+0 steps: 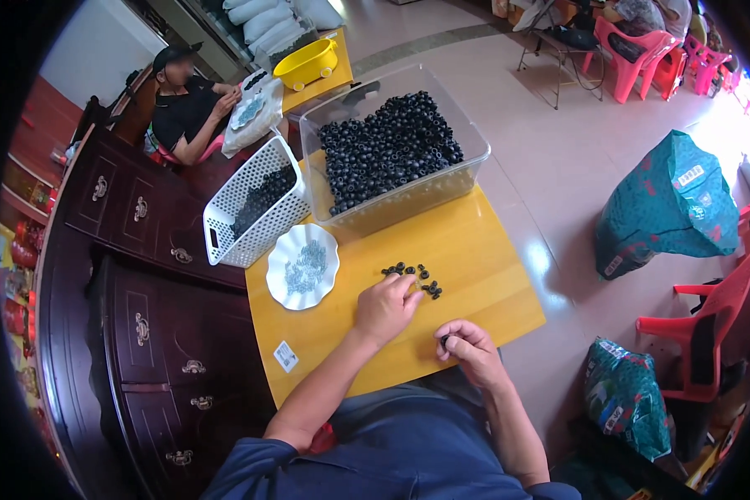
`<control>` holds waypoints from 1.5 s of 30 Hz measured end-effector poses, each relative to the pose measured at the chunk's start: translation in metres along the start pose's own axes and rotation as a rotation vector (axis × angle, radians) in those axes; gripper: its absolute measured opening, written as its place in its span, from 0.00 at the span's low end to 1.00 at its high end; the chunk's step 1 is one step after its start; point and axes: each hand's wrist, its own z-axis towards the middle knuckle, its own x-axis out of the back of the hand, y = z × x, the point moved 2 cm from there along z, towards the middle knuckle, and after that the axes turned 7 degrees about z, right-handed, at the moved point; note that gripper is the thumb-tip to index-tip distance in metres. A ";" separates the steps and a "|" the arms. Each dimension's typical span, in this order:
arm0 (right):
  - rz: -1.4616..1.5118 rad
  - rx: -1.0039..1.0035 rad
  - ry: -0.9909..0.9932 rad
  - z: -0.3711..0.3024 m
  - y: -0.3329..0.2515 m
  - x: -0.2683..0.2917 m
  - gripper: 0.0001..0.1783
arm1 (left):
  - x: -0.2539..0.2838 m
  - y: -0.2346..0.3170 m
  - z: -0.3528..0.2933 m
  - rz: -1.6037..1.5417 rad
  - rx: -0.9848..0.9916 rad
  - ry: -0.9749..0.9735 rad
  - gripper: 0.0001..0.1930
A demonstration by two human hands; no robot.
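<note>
My left hand [385, 310] is over the yellow table [492, 275], its fingers bent together at a small group of loose black rings [432, 289]. Whatever its fingertips may grip is too small to make out. To the right, by the table's near edge, my right hand [468, 348] pinches a small black ring [446, 340] between thumb and fingers. A white scalloped dish [278, 287] with small clear bluish pieces [307, 268] lies left of my left hand. Beyond my hands stands a large clear plastic bin [408, 193] heaped with black rings [392, 146].
A white perforated basket [217, 212] holding black parts stands beside the bin. Dark wooden drawers [150, 333] line the left side. A seated person [183, 112] works at another table with a yellow tub [306, 63]. Green bags [662, 204] and a red chair [700, 333] are at right.
</note>
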 end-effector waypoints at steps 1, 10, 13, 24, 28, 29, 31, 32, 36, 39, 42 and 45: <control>0.010 -0.002 0.003 -0.002 -0.003 -0.001 0.10 | -0.001 0.000 0.000 0.003 0.001 0.001 0.12; 0.018 0.044 0.029 -0.007 -0.003 0.005 0.09 | -0.009 -0.003 -0.008 0.012 -0.017 0.086 0.07; 0.012 0.048 0.052 -0.007 0.000 0.003 0.09 | -0.008 -0.004 -0.018 0.034 0.022 0.077 0.06; -0.016 0.018 0.101 -0.007 0.004 0.009 0.15 | 0.024 0.035 -0.062 -0.522 0.074 0.076 0.06; -0.007 0.016 0.062 -0.006 0.006 0.009 0.15 | 0.028 0.043 -0.070 -0.647 0.081 0.057 0.05; -0.006 0.016 0.063 -0.006 0.007 0.010 0.15 | 0.027 0.045 -0.070 -0.687 0.078 0.038 0.05; -0.006 0.015 0.049 -0.006 0.009 0.010 0.13 | 0.027 0.047 -0.070 -0.725 0.077 0.013 0.05; -0.003 0.016 0.052 -0.006 0.010 0.010 0.13 | 0.028 0.049 -0.069 -0.748 0.070 -0.009 0.05; -0.004 -0.003 0.071 -0.009 0.010 0.012 0.11 | 0.022 0.049 -0.069 -0.818 0.073 -0.067 0.04; -0.010 -0.003 0.065 -0.010 0.006 0.010 0.11 | 0.018 0.046 -0.069 -0.865 0.113 -0.098 0.04; -0.033 0.003 0.065 -0.010 0.002 0.006 0.10 | 0.023 0.048 -0.066 -0.879 0.115 -0.054 0.04; -0.062 0.004 0.074 -0.010 0.002 0.008 0.10 | 0.027 0.052 -0.063 -0.838 0.114 -0.066 0.04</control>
